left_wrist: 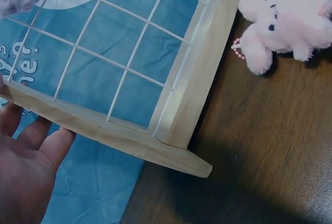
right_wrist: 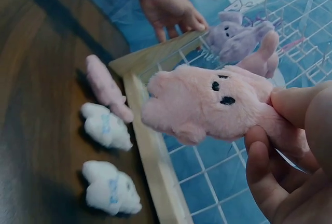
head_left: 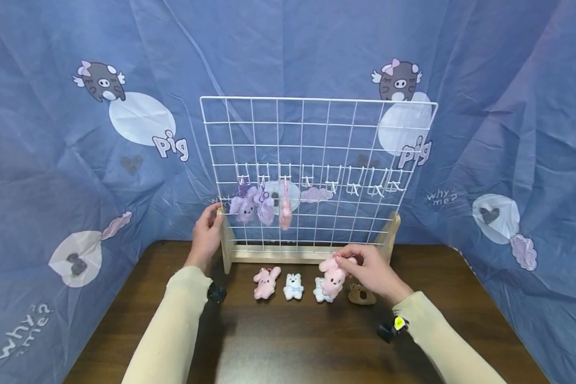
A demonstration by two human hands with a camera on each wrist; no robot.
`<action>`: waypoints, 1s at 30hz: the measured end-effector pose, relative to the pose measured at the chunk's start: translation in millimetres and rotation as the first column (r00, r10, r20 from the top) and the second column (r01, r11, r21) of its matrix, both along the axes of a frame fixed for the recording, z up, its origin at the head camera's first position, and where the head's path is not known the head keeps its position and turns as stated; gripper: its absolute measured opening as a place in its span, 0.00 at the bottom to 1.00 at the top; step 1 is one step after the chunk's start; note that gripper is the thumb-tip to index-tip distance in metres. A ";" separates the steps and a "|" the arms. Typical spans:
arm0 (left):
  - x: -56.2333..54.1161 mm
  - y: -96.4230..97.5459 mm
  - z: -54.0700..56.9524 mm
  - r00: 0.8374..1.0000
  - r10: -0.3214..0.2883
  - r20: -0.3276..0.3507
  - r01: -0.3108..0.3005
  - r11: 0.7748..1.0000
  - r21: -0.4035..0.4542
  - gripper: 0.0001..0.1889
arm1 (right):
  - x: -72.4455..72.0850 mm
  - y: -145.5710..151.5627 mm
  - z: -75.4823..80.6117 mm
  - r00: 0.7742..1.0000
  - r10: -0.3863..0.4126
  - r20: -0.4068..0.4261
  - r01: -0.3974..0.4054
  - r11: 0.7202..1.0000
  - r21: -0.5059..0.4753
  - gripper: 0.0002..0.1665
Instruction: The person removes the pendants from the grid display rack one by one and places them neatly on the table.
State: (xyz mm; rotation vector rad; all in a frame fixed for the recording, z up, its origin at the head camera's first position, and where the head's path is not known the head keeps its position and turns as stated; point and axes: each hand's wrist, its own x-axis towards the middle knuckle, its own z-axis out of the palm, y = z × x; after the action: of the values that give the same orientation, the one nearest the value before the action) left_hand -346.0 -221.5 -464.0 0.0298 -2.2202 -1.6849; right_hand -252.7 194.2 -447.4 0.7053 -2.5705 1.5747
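Observation:
My right hand [head_left: 372, 269] pinches a pink plush bunny keychain [right_wrist: 202, 105] near its long ears. The bunny hangs above the table, in front of the rack's lower rail, partly covering one white plush bear [head_left: 320, 293] in the head view. My left hand [head_left: 206, 234] holds the top of the left wooden post [left_wrist: 98, 133] of a white wire grid rack [head_left: 326, 144]. On the grid's hooks hang two purple plush keychains [head_left: 245, 207] and a pink plush keychain [head_left: 285, 210], seen edge-on.
A second pink plush [head_left: 267, 282], another white bear [head_left: 294, 286] and a brown plush [head_left: 361, 294] lie in a row before the rack on the dark wooden table [head_left: 269, 341]. Several bare white hooks [head_left: 352, 188] line the grid's right part. Blue printed cloth [head_left: 288, 48] surrounds the table.

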 end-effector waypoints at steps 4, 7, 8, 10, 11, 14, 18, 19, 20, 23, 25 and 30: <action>0.1 -0.2 -0.5 1.000 -0.002 0.006 0.002 1.000 0.001 0.19 | 4.8 5.2 -7.6 0.999 0.025 0.034 -0.025 1.000 0.000 0.08; 0.4 -0.6 -0.3 1.000 -0.005 0.010 0.006 1.000 -0.002 0.19 | 8.5 8.6 -11.9 0.998 0.047 0.046 -0.047 0.999 0.002 0.08; 0.5 -0.6 -0.3 1.000 -0.007 0.011 0.008 1.000 -0.004 0.19 | 10.1 9.9 -13.3 0.998 0.054 0.040 -0.054 0.998 0.009 0.07; 0.7 -0.3 -0.3 1.000 -0.009 0.011 0.009 1.000 -0.005 0.19 | 12.5 13.0 -17.3 0.998 0.065 0.025 -0.065 0.997 0.030 0.07; 0.9 0.0 -0.3 1.000 -0.009 0.011 0.009 1.000 -0.006 0.19 | 14.1 14.8 -19.4 0.997 0.072 0.010 -0.072 0.997 0.039 0.07; 1.4 0.3 -1.0 1.000 -0.013 0.016 0.013 1.000 -0.004 0.19 | 18.3 20.9 -25.2 0.995 0.096 -0.005 -0.096 0.994 0.051 0.06; 1.9 0.1 -1.0 1.000 -0.015 0.020 0.015 1.000 0.000 0.20 | 23.7 30.1 -31.0 0.993 0.114 0.023 -0.115 0.992 0.054 0.06; 1.9 0.1 -0.9 1.000 -0.015 0.020 0.015 1.000 0.003 0.20 | 25.0 32.3 -32.2 0.993 0.111 0.029 -0.113 0.992 0.060 0.06; 1.8 0.0 -0.7 1.000 -0.015 0.021 0.014 1.000 0.002 0.20 | 26.4 34.4 -33.0 0.994 0.107 0.030 -0.108 0.992 0.069 0.07; 1.3 -0.5 -0.3 1.000 -0.013 0.026 0.013 1.000 -0.001 0.20 | 29.3 40.3 -36.2 0.995 0.098 0.027 -0.100 0.990 0.095 0.07; 1.2 -0.7 0.0 1.000 -0.013 0.027 0.013 1.000 -0.001 0.20 | 31.3 44.0 -38.1 0.995 0.100 0.028 -0.102 0.989 0.107 0.07; 0.1 -0.9 0.5 1.000 -0.014 0.024 0.014 1.000 0.002 0.20 | 35.1 53.8 -44.9 0.993 0.110 0.030 -0.113 0.983 0.145 0.05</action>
State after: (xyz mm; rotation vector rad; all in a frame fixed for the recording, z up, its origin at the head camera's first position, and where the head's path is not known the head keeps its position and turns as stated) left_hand -345.9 -222.4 -463.5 0.0348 -2.2414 -1.7029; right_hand -217.6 248.0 -492.3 0.8636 -2.7301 1.4397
